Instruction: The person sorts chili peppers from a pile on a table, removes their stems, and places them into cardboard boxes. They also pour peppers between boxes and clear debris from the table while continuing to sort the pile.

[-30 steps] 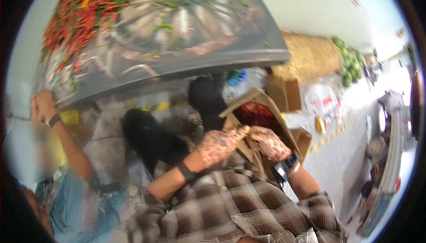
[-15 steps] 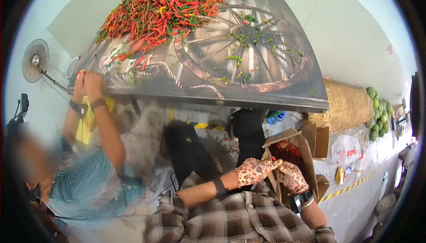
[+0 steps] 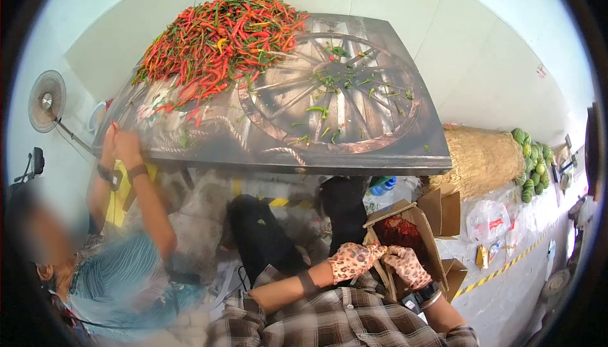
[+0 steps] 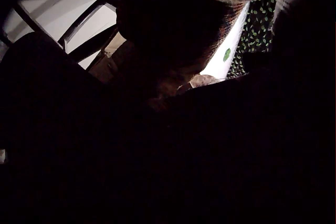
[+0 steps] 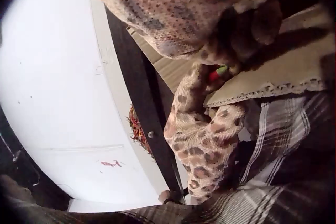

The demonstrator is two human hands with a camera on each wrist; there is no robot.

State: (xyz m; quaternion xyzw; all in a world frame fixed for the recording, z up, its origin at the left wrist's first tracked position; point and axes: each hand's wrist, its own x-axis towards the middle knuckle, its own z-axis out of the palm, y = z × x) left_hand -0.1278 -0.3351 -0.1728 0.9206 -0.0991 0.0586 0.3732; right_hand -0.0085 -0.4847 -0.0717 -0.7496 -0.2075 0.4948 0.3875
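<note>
Both hands wear leopard-print gloves and meet above the near edge of an open cardboard box (image 3: 432,225) with dark red contents. The left hand (image 3: 356,262) (image 5: 205,140) has its fingers curled round a red chili (image 5: 213,76), whose green end points at the right hand. Thumb and fingers of the right hand (image 3: 407,266) (image 5: 184,14) pinch at that green end. The left wrist view is mostly too dark to read. On the table (image 3: 380,164) lies a large heap of red and green chilies (image 3: 218,40), with green bits scattered over the wheel picture.
At the left another person (image 3: 120,277) sits with both hands at the table's corner, near a fan (image 3: 47,101). Right of the table are a straw-coloured roll (image 3: 478,157), green melons (image 3: 535,166), a plastic bag (image 3: 487,220) and more cardboard (image 3: 443,211).
The head view has swung and sharpened since a second ago, and the table sits slightly lower and further left than half a second ago. Both gloved hands stay together over the box edge.
</note>
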